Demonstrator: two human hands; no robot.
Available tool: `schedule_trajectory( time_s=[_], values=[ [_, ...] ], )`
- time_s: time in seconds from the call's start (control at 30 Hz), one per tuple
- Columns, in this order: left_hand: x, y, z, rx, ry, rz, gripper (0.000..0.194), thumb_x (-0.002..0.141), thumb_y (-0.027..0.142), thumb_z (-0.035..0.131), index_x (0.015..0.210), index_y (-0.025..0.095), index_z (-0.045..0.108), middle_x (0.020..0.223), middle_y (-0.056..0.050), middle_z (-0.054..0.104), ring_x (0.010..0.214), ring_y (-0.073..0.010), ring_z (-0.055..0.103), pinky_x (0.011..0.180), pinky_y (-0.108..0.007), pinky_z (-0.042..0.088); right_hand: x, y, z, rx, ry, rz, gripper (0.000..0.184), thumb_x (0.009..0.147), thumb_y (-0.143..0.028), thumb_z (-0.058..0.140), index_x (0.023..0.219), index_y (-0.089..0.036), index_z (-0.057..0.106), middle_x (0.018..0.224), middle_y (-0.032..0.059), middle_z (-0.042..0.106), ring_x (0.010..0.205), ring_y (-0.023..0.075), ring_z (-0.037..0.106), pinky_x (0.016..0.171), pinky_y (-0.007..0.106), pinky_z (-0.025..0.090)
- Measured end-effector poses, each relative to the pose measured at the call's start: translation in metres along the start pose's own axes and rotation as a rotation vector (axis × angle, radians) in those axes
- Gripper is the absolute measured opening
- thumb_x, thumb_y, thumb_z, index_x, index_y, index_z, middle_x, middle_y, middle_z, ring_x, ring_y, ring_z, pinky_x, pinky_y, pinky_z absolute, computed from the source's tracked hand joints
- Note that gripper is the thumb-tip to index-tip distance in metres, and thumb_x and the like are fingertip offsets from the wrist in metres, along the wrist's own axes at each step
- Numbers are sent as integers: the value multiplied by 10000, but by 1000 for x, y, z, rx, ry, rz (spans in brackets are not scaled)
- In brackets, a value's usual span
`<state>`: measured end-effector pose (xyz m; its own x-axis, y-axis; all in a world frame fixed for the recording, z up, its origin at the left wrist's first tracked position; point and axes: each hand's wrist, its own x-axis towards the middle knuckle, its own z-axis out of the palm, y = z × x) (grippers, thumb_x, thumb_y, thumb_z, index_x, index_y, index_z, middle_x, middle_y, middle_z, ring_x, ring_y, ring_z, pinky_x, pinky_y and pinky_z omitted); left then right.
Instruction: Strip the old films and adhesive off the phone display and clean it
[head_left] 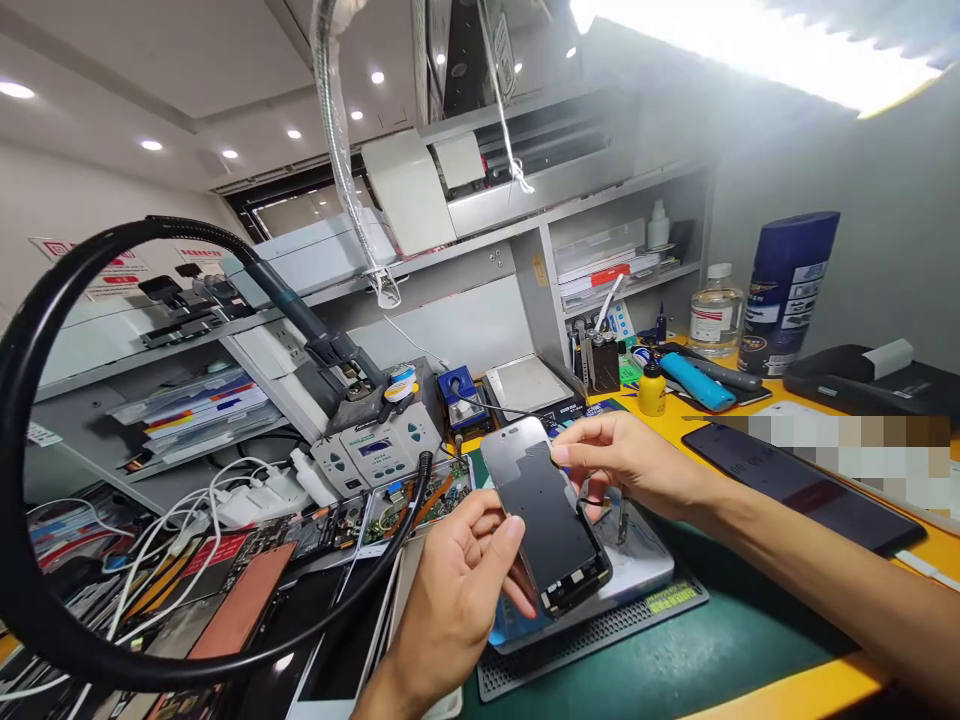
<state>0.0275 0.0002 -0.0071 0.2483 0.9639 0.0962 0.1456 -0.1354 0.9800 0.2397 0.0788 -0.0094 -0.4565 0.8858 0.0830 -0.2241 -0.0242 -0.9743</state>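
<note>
A phone screen assembly (547, 515) is held tilted, showing its dark backing and a connector strip along the bottom end. My left hand (465, 580) pinches its lower left edge between thumb and fingers. At the upper right edge, my right hand (630, 460) grips it, with the thumb on the near face and other fingers partly hidden behind. Beneath the screen lies a shiny silver slab (645, 560) with rounded corners, on a dark perforated mat (570, 655). A small slim metal piece (622, 522) stands out near the slab, too small to name.
A black hose (22, 500) loops across the left, near a grey control station (379, 445). Phone parts and white cables (217, 525) crowd the left side. A dark phone (802, 485) lies at right. Behind it stand a yellow bottle (652, 390), a clear bottle (715, 315) and a spray can (787, 295).
</note>
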Motion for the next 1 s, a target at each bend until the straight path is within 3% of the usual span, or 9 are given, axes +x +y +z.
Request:
schedule_trajectory(
  time_s=[0.17,0.27,0.37,0.5,0.67,0.8,1.0],
  values=[
    [0,0,0,-85,-60,15,359,947,353,623,1250,176,548,1108,-108,686,637,-137,666,533,-275,615,3,2,-3,13,27,11,369,669,-439,892,773,-125,727,627,4,647,518,110,575,452,247,560],
    [1,-1,1,-133,-101,3,452,931,311,652,1332,191,482,1211,-138,650,797,-185,676,553,-294,635,6,5,-6,17,37,2,368,680,-444,887,752,-121,726,626,11,645,522,109,570,445,243,557],
    [1,-2,2,-178,-144,-9,588,918,273,673,1419,203,375,1246,-160,634,955,-234,665,577,-282,630,9,7,-8,22,42,-9,356,690,-434,885,769,-121,735,642,21,654,548,115,580,451,235,559],
    [1,1,1,-208,-189,-22,652,917,260,676,1462,198,324,1242,-172,642,964,-230,655,616,-291,622,9,8,-9,30,45,-12,343,704,-421,881,776,-119,737,658,33,660,596,131,602,451,222,557],
    [2,3,-1,-213,-175,-26,565,920,280,673,1416,172,425,1110,-135,707,787,-181,674,632,-321,621,8,7,-9,58,31,10,329,719,-402,876,810,-117,738,676,31,661,607,129,605,466,228,573],
    [1,3,3,-304,-62,-38,481,919,329,679,1342,150,537,1000,-104,744,676,-147,674,594,-258,569,7,6,-8,94,6,41,334,688,-385,900,803,-123,728,671,19,654,592,123,600,472,237,588],
    [2,3,7,-596,-105,-110,375,945,267,621,1300,147,632,1142,-118,742,1019,-227,708,866,-304,552,5,7,-1,159,-47,95,299,732,-366,876,800,-122,718,689,33,673,607,128,628,474,222,589]
  ],
)
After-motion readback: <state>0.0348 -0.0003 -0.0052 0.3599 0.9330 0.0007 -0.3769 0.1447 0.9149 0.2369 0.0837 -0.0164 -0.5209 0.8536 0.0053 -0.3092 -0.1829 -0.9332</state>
